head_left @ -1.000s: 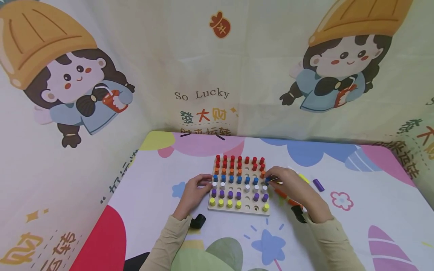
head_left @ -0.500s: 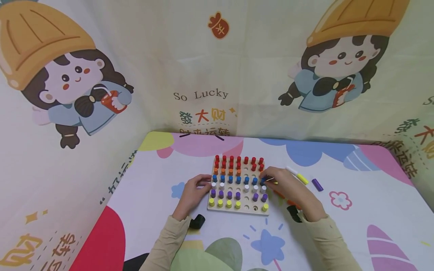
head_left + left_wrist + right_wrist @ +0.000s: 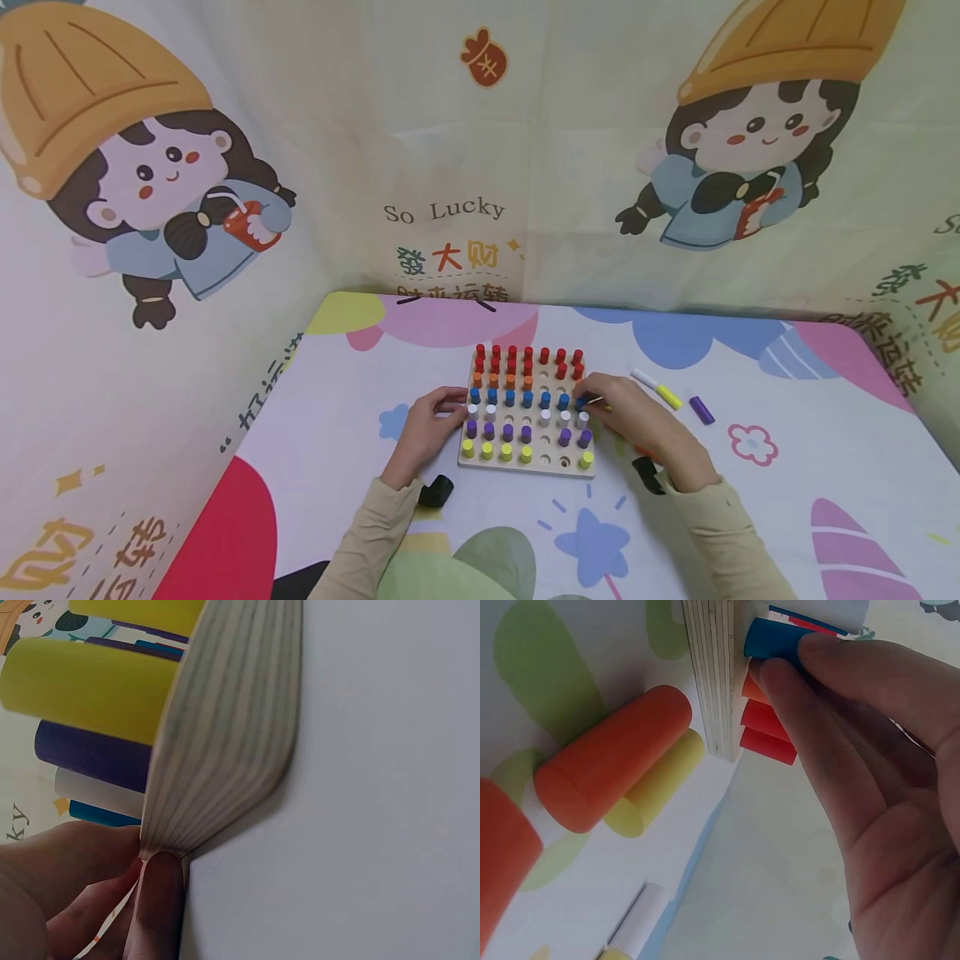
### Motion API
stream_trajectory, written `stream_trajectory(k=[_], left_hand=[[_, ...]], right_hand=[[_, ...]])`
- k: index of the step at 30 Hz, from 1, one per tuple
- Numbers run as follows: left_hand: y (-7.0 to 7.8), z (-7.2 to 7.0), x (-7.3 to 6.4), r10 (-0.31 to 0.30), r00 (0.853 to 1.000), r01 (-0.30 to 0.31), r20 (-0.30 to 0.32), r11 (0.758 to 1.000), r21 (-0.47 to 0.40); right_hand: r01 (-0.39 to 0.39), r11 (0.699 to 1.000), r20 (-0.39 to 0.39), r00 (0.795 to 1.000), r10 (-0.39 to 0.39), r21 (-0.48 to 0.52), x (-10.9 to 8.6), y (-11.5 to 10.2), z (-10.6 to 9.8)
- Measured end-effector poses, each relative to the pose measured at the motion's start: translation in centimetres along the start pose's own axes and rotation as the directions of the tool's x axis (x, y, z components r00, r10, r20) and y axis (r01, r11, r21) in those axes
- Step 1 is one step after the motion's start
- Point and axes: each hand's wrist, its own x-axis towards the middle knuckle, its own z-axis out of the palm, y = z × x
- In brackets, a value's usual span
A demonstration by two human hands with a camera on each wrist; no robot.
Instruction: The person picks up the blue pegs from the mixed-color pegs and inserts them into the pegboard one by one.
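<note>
A wooden pegboard (image 3: 528, 470) lies on the table, with rows of red, orange, blue, white, purple and yellow pegs standing in it and some holes bare. At its left edge my left hand (image 3: 431, 429) holds the board, thumb and fingers pinching the rim; the left wrist view shows this grip near a corner of the board's layered edge (image 3: 232, 727). My right hand (image 3: 637, 412) pinches a blue peg (image 3: 776, 641) between thumb and finger at the right end of the blue row. That peg stands against the board's face; how deep it sits I cannot tell.
Right of the board lie a loose purple peg (image 3: 702, 409), a yellow peg (image 3: 668, 396) and a white peg (image 3: 643, 378). Orange pegs (image 3: 615, 757) and another yellow peg (image 3: 656, 784) lie beside the board, partly under my right hand. A patterned cloth wall rises behind the table.
My right hand has brought the blue peg slightly left and down, from the board's right side to the end of the blue row. The left hand keeps its hold on the board.
</note>
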Motion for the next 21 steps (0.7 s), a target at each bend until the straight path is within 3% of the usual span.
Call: stream_trajectory(k=[9,21], left_hand=[[0.4,0.1,0.0,-0.002,1.000,0.002,0.005,1.000,-0.003],[0.4,-0.4,0.2,0.009,1.000,-0.009,-0.004,1.000,0.003]], right_hand=[[-0.017,1.000,0.006,1.000,0.017,-0.026,-0.2,-0.3,-0.1],[-0.014,0.993,-0.067,0.998,0.006,-0.119,-0.8,-1.4,-0.8]])
